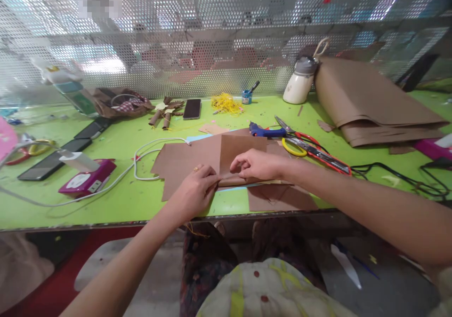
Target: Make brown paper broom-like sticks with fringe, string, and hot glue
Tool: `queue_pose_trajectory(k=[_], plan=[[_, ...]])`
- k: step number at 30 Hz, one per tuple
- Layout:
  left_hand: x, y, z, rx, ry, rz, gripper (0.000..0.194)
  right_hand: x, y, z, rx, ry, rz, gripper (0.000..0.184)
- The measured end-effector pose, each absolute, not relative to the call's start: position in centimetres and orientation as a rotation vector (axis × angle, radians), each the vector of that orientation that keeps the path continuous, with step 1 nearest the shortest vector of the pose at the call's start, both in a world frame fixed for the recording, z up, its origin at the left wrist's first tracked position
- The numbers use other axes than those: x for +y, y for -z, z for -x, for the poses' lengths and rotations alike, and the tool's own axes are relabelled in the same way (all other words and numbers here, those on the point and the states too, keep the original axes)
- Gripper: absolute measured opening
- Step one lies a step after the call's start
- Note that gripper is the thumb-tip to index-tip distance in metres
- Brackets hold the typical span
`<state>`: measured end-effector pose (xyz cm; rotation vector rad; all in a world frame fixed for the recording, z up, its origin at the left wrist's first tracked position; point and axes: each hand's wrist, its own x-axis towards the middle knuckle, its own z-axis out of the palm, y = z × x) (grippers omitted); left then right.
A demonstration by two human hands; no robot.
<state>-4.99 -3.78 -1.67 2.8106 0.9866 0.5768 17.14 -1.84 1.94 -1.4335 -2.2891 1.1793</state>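
Observation:
A sheet of brown kraft paper lies creased in front of me, its near edge turned into a narrow fold or roll. My left hand is closed on the left end of that fold, fingertips pressing it. Just to the right, my right hand hovers low over the same paper with its fingers curled in; whether they pinch anything is hidden. Under the right forearm lies another brown paper piece. Light blue paper peeks out beneath the kraft sheet.
A blue glue gun, scissors and an orange-black cutter lie beyond my right hand. At left are a purple power socket and white cable. A white bottle and stacked kraft paper stand at back right.

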Motion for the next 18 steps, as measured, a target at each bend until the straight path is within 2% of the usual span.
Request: queue_pose_trajectory(k=[3,8,12,18], plan=[[-3.8,1.7,5.0,1.01,-0.561,-2.814,0.027,-1.6,-1.6,-18.0,-2.37,-1.056,1.419,0.031],[-3.9,1.6,5.0,1.039,-0.519,-2.808,0.027,-3.1,-1.0,-20.1,-2.404,-0.522,1.583,0.018],[-3.9,1.5,4.9,1.06,-0.499,-2.783,0.026,-5.9,-0.7,-19.1,-2.428,-0.087,1.271,0.016],[-3.7,1.7,5.0,1.064,-0.484,-2.737,0.025,-6.9,1.2,-16.1,-2.482,-0.038,1.268,0.014]])
